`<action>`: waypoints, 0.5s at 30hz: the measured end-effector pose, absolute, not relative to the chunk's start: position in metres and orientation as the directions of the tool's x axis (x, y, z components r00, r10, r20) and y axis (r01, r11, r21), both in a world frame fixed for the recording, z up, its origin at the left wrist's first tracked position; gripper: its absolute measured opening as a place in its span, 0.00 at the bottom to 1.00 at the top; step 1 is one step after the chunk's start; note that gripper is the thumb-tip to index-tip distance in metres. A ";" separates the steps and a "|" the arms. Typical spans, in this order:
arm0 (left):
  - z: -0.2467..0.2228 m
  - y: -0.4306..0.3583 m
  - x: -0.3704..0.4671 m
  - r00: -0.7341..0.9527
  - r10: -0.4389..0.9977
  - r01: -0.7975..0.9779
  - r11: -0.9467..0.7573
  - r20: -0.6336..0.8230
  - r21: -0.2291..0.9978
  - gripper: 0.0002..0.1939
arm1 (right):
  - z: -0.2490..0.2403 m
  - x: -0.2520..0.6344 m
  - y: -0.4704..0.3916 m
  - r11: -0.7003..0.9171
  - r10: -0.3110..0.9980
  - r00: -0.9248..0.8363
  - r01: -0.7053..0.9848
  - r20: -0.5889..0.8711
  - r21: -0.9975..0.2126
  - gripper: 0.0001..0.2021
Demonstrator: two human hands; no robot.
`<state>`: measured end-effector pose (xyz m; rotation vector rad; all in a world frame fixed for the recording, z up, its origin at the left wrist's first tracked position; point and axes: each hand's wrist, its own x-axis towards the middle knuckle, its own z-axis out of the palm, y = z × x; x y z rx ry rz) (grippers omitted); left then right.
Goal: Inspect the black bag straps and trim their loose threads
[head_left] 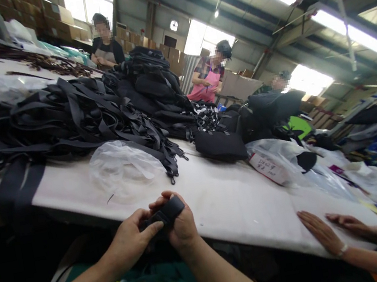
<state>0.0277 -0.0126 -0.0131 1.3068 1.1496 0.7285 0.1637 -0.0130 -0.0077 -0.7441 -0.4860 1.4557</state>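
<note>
Both my hands meet at the table's near edge around a black webbing strap [172,208]. My left hand [137,232] pinches the strap with the thumb laid along its top. On the other side, my right hand [184,222] curls its fingers round the strap's looped end. Part of the strap is hidden inside my palms and below my fingers. Just beyond my hands lie a crumpled clear plastic bag [123,167] and metal snap hooks [172,179] on strap ends, which hang from a large heap of black straps [71,118].
A white table [221,203] runs across the view. Black bags [220,145] and a labelled plastic bag [276,164] lie on it. At right, a co-worker's hands [323,231] rest on the table. Several people stand beyond; stacked cartons [57,18] are at the back.
</note>
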 end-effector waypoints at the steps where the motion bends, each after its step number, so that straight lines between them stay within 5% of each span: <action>1: -0.015 -0.012 0.028 0.294 0.938 0.205 0.123 -0.181 0.971 0.22 | -0.008 0.163 -0.013 -0.054 0.988 0.060 -0.734 -0.144 -0.676 0.11; 5: -0.011 -0.008 0.025 0.356 0.934 0.254 -0.096 0.000 0.962 0.23 | -0.010 0.162 -0.010 -0.113 0.977 0.012 -0.820 -0.213 -0.561 0.11; 8: -0.005 -0.007 0.025 0.526 0.841 0.296 -0.048 -0.121 0.954 0.19 | -0.010 0.164 -0.008 -0.099 0.971 0.042 -0.824 -0.235 -0.557 0.11; 13: -0.001 -0.006 0.019 0.535 0.839 0.307 -0.085 -0.098 0.948 0.17 | -0.010 0.184 -0.010 -0.013 0.998 0.054 -0.464 -0.043 -0.886 0.14; 15: -0.001 -0.005 0.017 0.492 0.868 0.334 -0.120 -0.064 0.935 0.17 | -0.011 0.194 -0.015 -0.016 1.000 -0.016 -0.365 -0.011 -0.931 0.20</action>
